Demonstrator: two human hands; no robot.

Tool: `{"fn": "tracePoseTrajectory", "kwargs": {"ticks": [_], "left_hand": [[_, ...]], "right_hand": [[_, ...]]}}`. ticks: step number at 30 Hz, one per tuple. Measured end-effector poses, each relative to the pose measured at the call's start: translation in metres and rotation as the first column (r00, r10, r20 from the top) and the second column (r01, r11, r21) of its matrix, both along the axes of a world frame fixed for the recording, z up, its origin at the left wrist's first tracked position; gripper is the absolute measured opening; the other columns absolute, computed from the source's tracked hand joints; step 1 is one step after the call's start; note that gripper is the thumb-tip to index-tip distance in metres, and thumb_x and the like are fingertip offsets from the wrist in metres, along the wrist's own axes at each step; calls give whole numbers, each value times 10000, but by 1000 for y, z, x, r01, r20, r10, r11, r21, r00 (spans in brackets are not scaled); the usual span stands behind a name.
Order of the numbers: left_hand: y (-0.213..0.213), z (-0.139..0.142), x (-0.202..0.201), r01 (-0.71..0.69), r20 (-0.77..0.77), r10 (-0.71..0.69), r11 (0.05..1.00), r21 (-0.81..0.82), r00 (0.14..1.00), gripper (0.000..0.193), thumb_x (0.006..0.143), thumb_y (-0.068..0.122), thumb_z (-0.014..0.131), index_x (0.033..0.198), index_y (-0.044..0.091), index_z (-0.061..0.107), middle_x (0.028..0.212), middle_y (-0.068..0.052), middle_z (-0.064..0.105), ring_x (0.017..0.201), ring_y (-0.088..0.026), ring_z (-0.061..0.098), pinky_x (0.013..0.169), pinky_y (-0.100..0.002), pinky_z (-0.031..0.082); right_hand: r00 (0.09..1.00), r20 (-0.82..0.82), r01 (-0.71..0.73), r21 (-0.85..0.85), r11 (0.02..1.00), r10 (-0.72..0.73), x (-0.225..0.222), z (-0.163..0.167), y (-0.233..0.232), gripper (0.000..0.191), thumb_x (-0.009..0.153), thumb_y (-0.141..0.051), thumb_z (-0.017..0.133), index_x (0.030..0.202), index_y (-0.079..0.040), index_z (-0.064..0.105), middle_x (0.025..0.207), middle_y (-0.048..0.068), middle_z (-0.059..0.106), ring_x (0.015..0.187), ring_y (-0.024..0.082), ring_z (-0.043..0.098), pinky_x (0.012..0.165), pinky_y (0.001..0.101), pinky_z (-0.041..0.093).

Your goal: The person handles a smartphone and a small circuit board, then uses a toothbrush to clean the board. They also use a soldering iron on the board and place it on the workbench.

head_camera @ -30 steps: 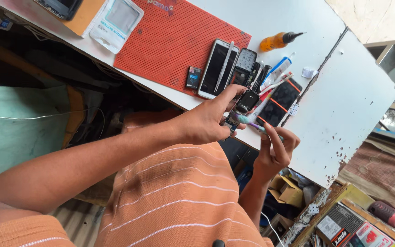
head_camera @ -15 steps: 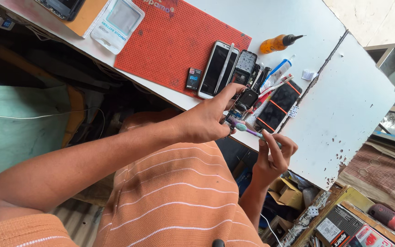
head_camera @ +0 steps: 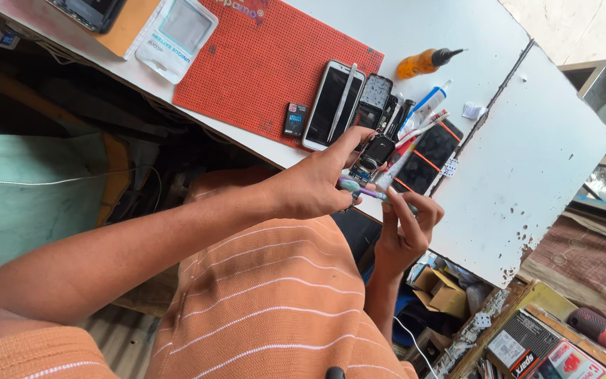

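My left hand (head_camera: 310, 189) reaches from the lower left to the table's front edge and pinches a small dark phone part (head_camera: 361, 173) between thumb and fingers. My right hand (head_camera: 406, 233) comes up from below and grips a thin purple and teal tool (head_camera: 369, 192). The tool's end lies against the part under my left fingers. Just beyond them on the white table (head_camera: 527, 161) lie a white phone (head_camera: 327, 105), an opened phone frame (head_camera: 374, 98) and a black phone with orange bands (head_camera: 435, 149).
A red work mat (head_camera: 261, 60) covers the table's left part, with a small black battery (head_camera: 294, 119) at its edge. An orange bottle (head_camera: 422, 63), a white tube (head_camera: 426, 109) and a clear package (head_camera: 177, 31) lie around. Boxes (head_camera: 443, 291) crowd the floor at the lower right.
My right hand has slid slightly closer to my left hand with the tool. The left hand keeps its grip on the small part.
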State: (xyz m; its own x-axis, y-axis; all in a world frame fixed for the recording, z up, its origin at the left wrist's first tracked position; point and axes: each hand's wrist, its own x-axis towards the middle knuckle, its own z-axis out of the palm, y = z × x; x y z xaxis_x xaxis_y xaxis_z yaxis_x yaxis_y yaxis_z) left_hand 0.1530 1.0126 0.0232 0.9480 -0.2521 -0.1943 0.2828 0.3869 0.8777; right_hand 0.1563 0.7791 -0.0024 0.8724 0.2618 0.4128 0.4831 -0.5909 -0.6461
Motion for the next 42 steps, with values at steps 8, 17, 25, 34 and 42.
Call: {"fn": "tracePoseTrajectory", "kwargs": {"ticks": [8, 17, 25, 34, 42], "left_hand": [[3, 1, 0, -8, -12, 8, 1000, -8, 1000, 815, 799, -153, 547, 1518, 64, 232, 1315, -149, 628, 1162, -147, 686, 854, -252, 581], [2, -1, -2, -3, 56, -2, 996, 91, 998, 793, 810, -168, 582, 1507, 40, 268, 1246, -135, 665, 1127, -139, 667, 881, -249, 552], [0, 3, -1, 0, 13, -1, 999, 45, 1000, 805, 811, -162, 578, 1521, 49, 262, 1231, -159, 664, 1079, -144, 666, 855, -258, 562], [4, 12, 0, 57, -34, -54, 992, 109, 998, 823, 791, -132, 581, 1510, 84, 244, 1232, -132, 673, 1053, -141, 689, 783, -286, 570], [7, 15, 0, 72, -77, -62, 988, 133, 995, 831, 819, -117, 605, 1526, 97, 226, 1207, -145, 669, 1028, -188, 683, 795, -278, 573]], "right_hand": [[1000, -5, -15, 13, 1000, 15, -1, 3, 3, 316, 882, 41, 817, 1156, -112, 780, 1042, 19, 649, 1067, 197, 534, 947, 341, 440], [997, 54, -58, -86, 995, 63, 9, 15, -1, 292, 879, -17, 827, 1142, -136, 787, 1029, 16, 663, 1064, 207, 525, 962, 354, 422], [1000, 29, 2, -108, 994, 1, 13, 22, -2, 271, 912, -34, 813, 1154, -154, 797, 1030, 2, 652, 1062, 192, 513, 943, 338, 414], [999, 34, -39, -93, 995, 42, 15, 26, -3, 286, 895, -36, 820, 1158, -144, 791, 1044, 4, 649, 1079, 202, 521, 976, 344, 411], [997, 49, -51, -82, 995, 55, 17, 22, -4, 270, 892, -29, 822, 1139, -135, 796, 1026, 8, 651, 1054, 197, 524, 959, 340, 419]]}}
